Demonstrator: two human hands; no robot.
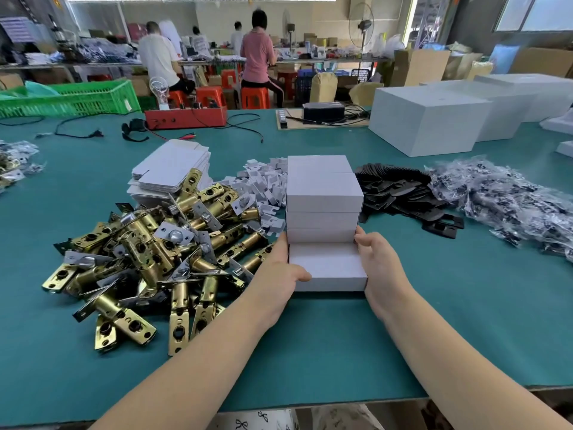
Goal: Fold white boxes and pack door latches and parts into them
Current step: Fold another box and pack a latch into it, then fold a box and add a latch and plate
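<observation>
A closed small white box (330, 268) lies on the green table (310, 352), right in front of a stack of finished white boxes (324, 197). My left hand (283, 268) grips its left side, thumb curled over the top. My right hand (376, 265) holds its right side, fingertips touching the stack's lowest box. A heap of brass door latches (148, 262) lies to the left. Flat unfolded box blanks (172, 169) are piled behind the latches. White card inserts (263, 181), black strike plates (403, 193) and bagged parts (502, 200) spread behind and to the right.
Large white cartons (434, 122) stand at the back right. A red tester box (186, 117) with cables, a black device (324, 111) and a green crate (71, 99) sit along the far edge. People work at benches beyond. The table's near edge runs just below my forearms.
</observation>
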